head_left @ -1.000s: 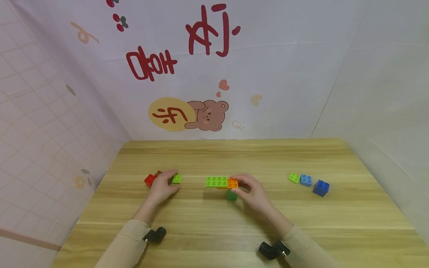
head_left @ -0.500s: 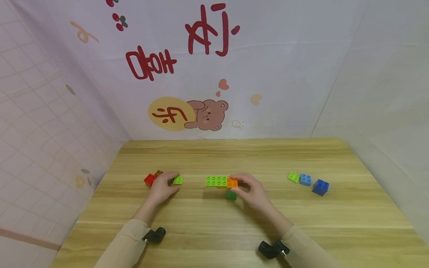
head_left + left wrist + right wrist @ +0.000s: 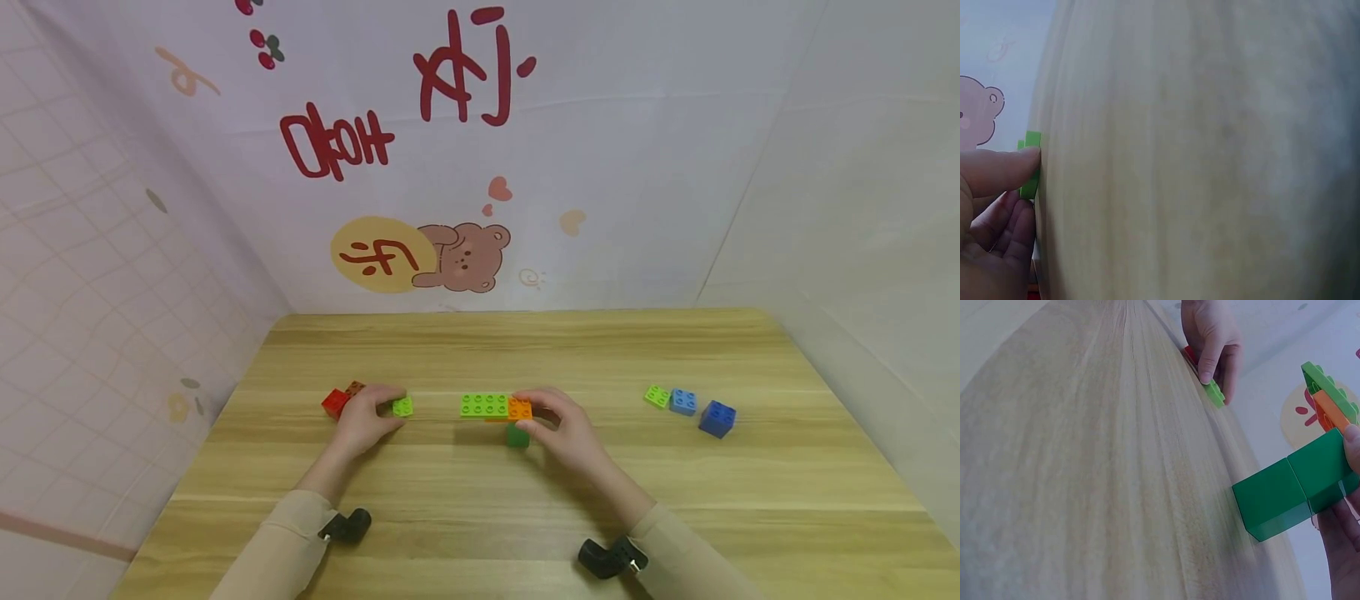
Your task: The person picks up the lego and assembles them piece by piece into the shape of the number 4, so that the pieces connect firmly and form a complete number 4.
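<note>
My left hand pinches a small light-green building brick between thumb and fingers, low over the wooden table. In the left wrist view the thumb lies along the side of that brick. My right hand grips a stack near the middle at its orange brick. Two dark-green bricks stand one on the other beneath the orange one. On top, a long light-green brick juts out to the left, towards my left hand.
Behind my left hand lie a red brick and a brown brick, partly hidden. On the right side of the table are a light-green brick, a light-blue brick and a dark-blue brick. A printed cloth wall rises behind.
The small light-green brick has shifted slightly to the right and turned a little in my left fingertips. My right hand and the stack stay in place.
</note>
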`<control>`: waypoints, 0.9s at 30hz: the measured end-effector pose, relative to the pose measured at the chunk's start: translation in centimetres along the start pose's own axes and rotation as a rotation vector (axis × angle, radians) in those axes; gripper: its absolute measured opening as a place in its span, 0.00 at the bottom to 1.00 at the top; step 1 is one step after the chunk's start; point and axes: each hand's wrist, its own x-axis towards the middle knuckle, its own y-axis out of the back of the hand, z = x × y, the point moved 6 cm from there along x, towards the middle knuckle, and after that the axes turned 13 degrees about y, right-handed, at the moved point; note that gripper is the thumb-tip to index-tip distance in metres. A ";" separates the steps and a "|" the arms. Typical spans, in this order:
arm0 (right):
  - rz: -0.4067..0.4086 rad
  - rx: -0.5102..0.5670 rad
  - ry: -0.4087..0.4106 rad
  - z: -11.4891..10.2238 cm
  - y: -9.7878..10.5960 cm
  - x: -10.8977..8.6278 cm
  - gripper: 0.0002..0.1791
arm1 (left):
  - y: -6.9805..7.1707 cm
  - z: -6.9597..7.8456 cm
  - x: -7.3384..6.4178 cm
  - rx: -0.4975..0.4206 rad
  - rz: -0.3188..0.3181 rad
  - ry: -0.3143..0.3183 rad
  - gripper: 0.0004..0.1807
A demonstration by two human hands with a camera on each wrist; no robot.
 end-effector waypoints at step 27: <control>0.006 0.018 0.013 -0.1 -0.1 0.0 0.20 | -3.4 4.3 -1.5 -0.317 -0.231 -0.054 0.15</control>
